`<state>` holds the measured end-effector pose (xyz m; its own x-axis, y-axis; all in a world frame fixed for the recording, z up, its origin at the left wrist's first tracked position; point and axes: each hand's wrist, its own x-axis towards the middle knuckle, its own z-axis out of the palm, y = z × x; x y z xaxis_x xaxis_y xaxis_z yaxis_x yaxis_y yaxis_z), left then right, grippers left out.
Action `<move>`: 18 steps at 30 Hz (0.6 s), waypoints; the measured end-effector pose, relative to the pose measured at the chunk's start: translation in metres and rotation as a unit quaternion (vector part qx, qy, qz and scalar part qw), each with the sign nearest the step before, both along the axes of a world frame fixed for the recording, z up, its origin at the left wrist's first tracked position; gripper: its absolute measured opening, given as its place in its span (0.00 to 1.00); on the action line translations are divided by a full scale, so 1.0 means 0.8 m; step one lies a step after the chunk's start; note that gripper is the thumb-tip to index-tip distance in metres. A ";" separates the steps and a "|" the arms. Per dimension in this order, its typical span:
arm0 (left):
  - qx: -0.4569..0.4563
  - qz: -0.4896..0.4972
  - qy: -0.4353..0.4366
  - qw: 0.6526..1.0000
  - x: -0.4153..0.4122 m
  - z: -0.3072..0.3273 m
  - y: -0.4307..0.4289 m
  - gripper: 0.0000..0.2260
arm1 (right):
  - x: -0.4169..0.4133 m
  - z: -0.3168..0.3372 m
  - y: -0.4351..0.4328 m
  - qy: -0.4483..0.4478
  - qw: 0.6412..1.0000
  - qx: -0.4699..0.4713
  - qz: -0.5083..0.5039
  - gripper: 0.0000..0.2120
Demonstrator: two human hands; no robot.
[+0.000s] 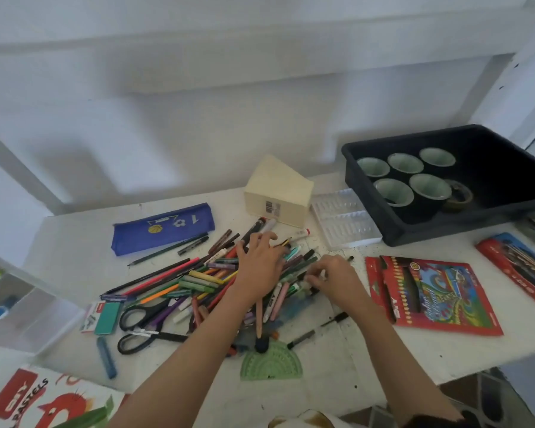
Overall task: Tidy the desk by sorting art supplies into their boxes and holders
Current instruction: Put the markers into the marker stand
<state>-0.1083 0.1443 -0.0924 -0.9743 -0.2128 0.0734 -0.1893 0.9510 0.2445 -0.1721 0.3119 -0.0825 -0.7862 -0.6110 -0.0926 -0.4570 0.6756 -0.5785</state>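
**A:** Where are the hands?

**B:** Both are on the pile (pixel 198 282) of pens and pencils in the middle of the desk (pixel 383 359). The left hand (pixel 260 270) lies palm down on it, fingers fairly straight and spread, gripping nothing. The right hand (pixel 334 278) has its fingers curled down into the pile's right edge. Whether a pen is pinched there, I cannot tell.

**A:** What could go wrong?

**B:** The sticks lie crossed over one another. Pull one from underneath and, I'd judge, its neighbours roll. Two black pens (pixel 303 336) lie loose toward the front edge and could go over. Two scissors (pixel 142 316) sit at the pile's left, one pair with pens across its blades, so a sweep that way may snag them.

**A:** Sorting mistakes?

**B:** Likely. Pastels, markers and pencils are mixed, and several are too blurred to tell apart.

**A:** Where would they go?

**B:** A pencil box (pixel 436 291), its flap seemingly open, lies just right of the hands, and another red box (pixel 516 267) lies beyond it. Five cups (pixel 405 163) stand in a black bin (pixel 349 162) at the back right, beside a tape roll (pixel 457 196). A blue case (pixel 164 228) lies at the back left.

**A:** Anything in the way?

**B:** A cream box (pixel 278 193) stands just behind the pile. A clear tray (pixel 345 222) lies between it and the bin, so a reach to the cups passes over it. A green protractor (pixel 271 362) lies at the front, near the forearms.
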 end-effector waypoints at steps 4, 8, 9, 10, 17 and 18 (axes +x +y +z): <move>-0.020 0.005 -0.032 0.999 -0.017 0.001 -0.002 0.14 | 0.015 0.001 -0.018 0.013 0.998 0.059 0.030 0.03; -0.038 -0.017 -0.062 0.997 -0.026 0.008 -0.003 0.15 | 0.009 0.005 -0.014 0.021 0.993 0.113 0.021 0.05; -0.037 -0.017 -0.066 0.997 -0.027 0.009 -0.003 0.15 | 0.006 0.007 -0.011 0.019 0.991 0.127 0.026 0.06; -0.037 -0.015 -0.067 0.997 -0.027 0.010 -0.002 0.15 | 0.003 0.008 -0.008 0.017 0.990 0.136 0.033 0.07; 0.043 -0.048 -0.006 0.998 -0.016 0.019 0.000 0.08 | -0.010 0.001 0.009 -0.037 0.991 0.100 0.079 0.15; 0.050 -0.086 -0.009 0.995 -0.012 0.021 0.001 0.07 | -0.012 0.001 0.010 -0.034 0.991 0.099 0.079 0.15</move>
<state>-0.1179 0.1449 -0.0755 -0.9980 -0.0476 0.0414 -0.0308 0.9406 0.3381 -0.1815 0.3199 -0.0814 -0.6696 -0.6907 -0.2731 -0.5305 0.7021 -0.4750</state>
